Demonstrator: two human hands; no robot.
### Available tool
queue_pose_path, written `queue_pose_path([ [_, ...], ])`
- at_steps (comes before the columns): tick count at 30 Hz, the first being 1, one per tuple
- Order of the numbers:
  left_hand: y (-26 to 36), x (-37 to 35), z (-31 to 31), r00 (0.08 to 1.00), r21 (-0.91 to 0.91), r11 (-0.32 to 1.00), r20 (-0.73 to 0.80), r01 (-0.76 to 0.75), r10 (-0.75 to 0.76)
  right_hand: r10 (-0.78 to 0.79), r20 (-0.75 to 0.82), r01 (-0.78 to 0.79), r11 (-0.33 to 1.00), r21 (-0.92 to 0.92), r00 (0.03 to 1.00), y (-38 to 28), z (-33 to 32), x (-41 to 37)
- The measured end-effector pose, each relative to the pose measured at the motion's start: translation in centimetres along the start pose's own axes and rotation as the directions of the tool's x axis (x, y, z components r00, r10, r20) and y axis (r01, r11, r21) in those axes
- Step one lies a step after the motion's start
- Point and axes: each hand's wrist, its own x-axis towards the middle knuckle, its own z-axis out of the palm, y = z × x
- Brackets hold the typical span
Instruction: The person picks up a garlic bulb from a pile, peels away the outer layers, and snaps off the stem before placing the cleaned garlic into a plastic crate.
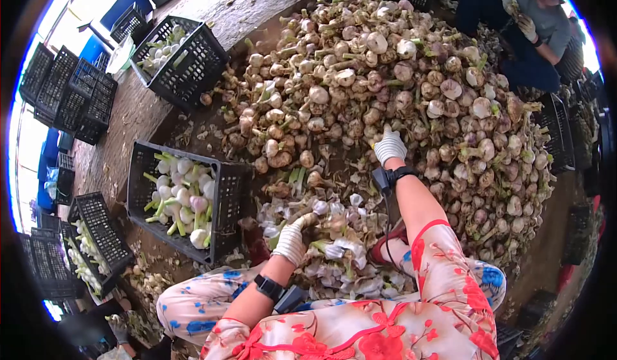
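Observation:
My right hand (389,146), in a white knit glove, reaches to the near edge of a large heap of garlic bulbs (360,71). Its fingers point forward against the bulbs, and no bulb shows in its grasp. My left hand (290,244), gloved alike with a dirty tan fingertip area, hovers low over loose garlic skins (347,257) between my legs. Its fingers stretch to the right, and I see nothing held, though the palm side is hidden. Left of it stands a black crate (222,199) with cleaned white garlic bulbs (183,196) with green stems.
More crates of garlic stand at the upper left (193,64) and lower left (106,231). Stacked black crates (71,90) line the left side. A co-worker (546,32) with gloved hands sits at the upper right. Another person's hands (119,328) show at lower left.

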Motion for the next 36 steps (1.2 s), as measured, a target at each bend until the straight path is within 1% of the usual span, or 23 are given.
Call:
queue_pose_path([
  [3, -0.7, 1.3, -1.3, 1.000, 0.024, 1.000, -0.025, 0.010, -0.009, -0.034, 0.063, 0.044, 0.986, -0.162, 0.997, 0.8, 1.9, 2.1],
  [6, 0.3, 0.2, 0.6, 1.000, 0.102, 0.995, -0.009, -0.016, 0.018, -0.303, 0.061, 0.277, 0.923, 0.266, 0.951, 2.2, 3.9, 3.1],
  [7, -0.2, 1.5, -0.5, 0.992, 0.064, 0.995, 0.111, -0.071, 0.064, -0.409, 0.057, 0.365, 0.861, 0.353, 0.911, 1.7, 3.2, 2.0],
  [8, 0.6, 0.6, 1.3, 0.989, 0.148, 0.979, 0.071, -0.138, 0.129, -0.531, 0.073, 0.473, 0.802, 0.366, 0.844, -0.6, 1.2, -2.3],
  [9, 0.7, 1.1, 1.6, 0.978, 0.061, 0.984, 0.133, -0.169, 0.159, -0.601, 0.214, 0.395, 0.712, 0.580, 0.770, -1.8, 1.3, -4.7],
  [10, 0.9, 1.6, 1.9, 0.962, -0.023, 0.981, 0.196, -0.192, 0.193, -0.768, 0.197, 0.491, 0.560, 0.667, 0.609, -2.3, 2.7, -6.1],
  [12, 2.5, -0.2, 4.6, 0.876, -0.108, 0.926, 0.302, -0.362, 0.377, -0.849, 0.216, 0.490, 0.465, 0.737, 0.482, -4.2, 0.6, -12.0],
  [14, 3.8, -1.9, 4.5, 0.772, 0.108, 0.778, 0.266, -0.618, 0.576, -0.899, 0.152, 0.278, 0.282, 0.918, 0.411, -5.2, -1.3, -15.5],
  [15, 4.4, -2.6, 4.3, 0.752, 0.022, 0.774, 0.254, -0.633, 0.608, -0.834, 0.381, -0.101, 0.373, 0.922, 0.400, -4.6, -4.1, -16.9],
  [16, 4.9, -3.6, 4.3, 0.735, -0.064, 0.765, 0.237, -0.641, 0.636, -0.840, 0.320, -0.102, 0.308, 0.946, 0.439, -4.6, -5.2, -17.8],
  [18, 6.2, -3.7, 2.0, 0.822, -0.130, 0.897, 0.363, -0.422, 0.439, -0.738, 0.234, -0.144, 0.185, 0.972, 0.633, -4.4, -6.5, -19.5],
  [20, 5.3, -6.3, 3.6, 0.719, 0.110, 0.728, 0.309, -0.677, 0.622, -0.693, 0.091, 0.159, 0.288, 0.944, 0.715, -4.8, -6.3, -21.0],
  [22, 3.1, -6.9, 4.7, 0.574, 0.151, 0.554, 0.261, -0.818, 0.776, -0.748, 0.008, 0.254, 0.235, 0.938, 0.664, -4.8, -5.1, -22.3],
  [23, 3.1, -8.0, 4.1, 0.699, 0.090, 0.720, 0.350, -0.688, 0.623, -0.726, 0.074, 0.282, 0.357, 0.890, 0.684, -4.3, -5.5, -22.6],
  [24, 2.9, -8.7, 4.1, 0.692, 0.081, 0.716, 0.353, -0.693, 0.630, -0.729, 0.068, 0.294, 0.357, 0.887, 0.681, -3.9, -5.7, -23.2],
  [26, 2.6, -10.0, 4.8, 0.776, 0.050, 0.847, 0.432, -0.530, 0.460, -0.716, 0.046, 0.337, 0.383, 0.860, 0.696, -3.3, -6.1, -24.7],
  [27, 2.3, -10.2, 4.9, 0.836, 0.065, 0.883, 0.361, -0.464, 0.413, -0.721, 0.000, 0.334, 0.321, 0.887, 0.692, -2.9, -6.4, -25.6],
  [28, 2.2, -10.5, 4.7, 0.833, 0.056, 0.883, 0.365, -0.465, 0.415, -0.722, -0.001, 0.340, 0.325, 0.882, 0.692, -2.8, -6.7, -26.3],
  [29, 2.3, -10.8, 4.3, 0.863, 0.007, 0.954, 0.427, -0.300, 0.269, -0.726, -0.047, 0.381, 0.303, 0.873, 0.686, -2.5, -7.0, -26.9],
  [30, 2.3, -11.0, 4.1, 0.861, -0.026, 0.992, 0.495, -0.122, 0.118, -0.728, -0.094, 0.421, 0.281, 0.863, 0.679, -2.2, -7.2, -27.4],
  [34, 1.7, -10.9, 4.4, 0.766, -0.136, 0.987, 0.642, 0.088, 0.020, -0.689, -0.129, 0.519, 0.395, 0.758, 0.713, -1.3, -6.1, -27.6],
  [35, 1.8, -11.5, 4.8, 0.763, -0.144, 0.985, 0.646, 0.091, 0.024, -0.701, -0.155, 0.494, 0.312, 0.812, 0.697, -0.8, -5.6, -27.7],
  [36, 1.8, -11.7, 4.9, 0.727, -0.104, 0.992, 0.686, 0.069, 0.021, -0.710, -0.194, 0.587, 0.362, 0.724, 0.677, -0.4, -5.5, -27.8],
])
